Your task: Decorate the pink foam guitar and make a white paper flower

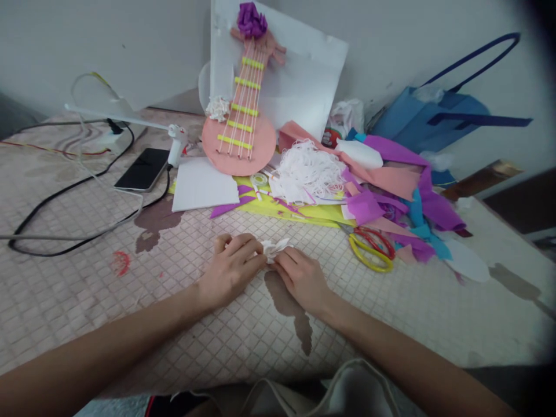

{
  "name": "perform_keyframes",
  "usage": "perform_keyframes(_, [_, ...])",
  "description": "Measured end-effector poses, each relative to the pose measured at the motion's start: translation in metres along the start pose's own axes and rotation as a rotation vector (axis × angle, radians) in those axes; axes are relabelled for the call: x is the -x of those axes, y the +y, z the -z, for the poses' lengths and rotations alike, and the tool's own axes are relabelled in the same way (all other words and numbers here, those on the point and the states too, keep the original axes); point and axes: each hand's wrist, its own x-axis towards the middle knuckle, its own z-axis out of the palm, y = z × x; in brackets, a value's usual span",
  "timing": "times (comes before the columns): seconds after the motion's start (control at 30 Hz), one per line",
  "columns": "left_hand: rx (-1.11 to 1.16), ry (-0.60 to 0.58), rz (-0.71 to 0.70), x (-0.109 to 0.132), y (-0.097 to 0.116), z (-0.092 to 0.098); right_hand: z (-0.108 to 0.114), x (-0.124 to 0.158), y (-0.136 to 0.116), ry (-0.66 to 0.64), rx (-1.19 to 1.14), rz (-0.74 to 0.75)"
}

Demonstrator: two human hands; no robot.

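A small crumpled white paper piece (274,248), with petal-like folds, is pinched between my two hands just above the patterned tablecloth. My left hand (234,266) grips its left side, fingers curled. From the right, my right hand (304,278) closes thumb and fingertips on it; the part inside the fingers is hidden. Beyond them, a pink paper guitar (238,142) with white strings and yellow strips leans against a white board (310,69). A purple paper flower (252,21) tops its neck, and a white paper flower (218,108) sits at its left.
A white yarn heap (308,172) lies among purple paper scraps (365,207). Scissors (371,250) with red and yellow handles rest right of my hands. On the left are a phone (143,169), a glue gun (176,145) and a looped black cable (47,200). A blue bag (430,119) stands back right.
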Motion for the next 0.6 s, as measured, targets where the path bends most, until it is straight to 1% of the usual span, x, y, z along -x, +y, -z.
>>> perform_keyframes(0.1, [-0.005,-0.024,-0.047,-0.0007,0.0012,-0.0014,0.0007,0.0,-0.0001,-0.013,0.002,-0.014])
perform_keyframes(0.27, [-0.078,-0.019,-0.101,-0.0006,0.0039,-0.0011,0.0015,-0.0008,-0.0009,-0.027,-0.018,-0.036])
perform_keyframes(0.47, [-0.179,-0.029,-0.128,-0.0008,0.0073,0.0017,0.0008,-0.0004,-0.0008,-0.029,-0.032,-0.048])
perform_keyframes(0.6, [-0.198,-0.074,-0.157,-0.0014,0.009,0.0009,-0.0002,-0.0003,0.0002,-0.049,-0.003,-0.018])
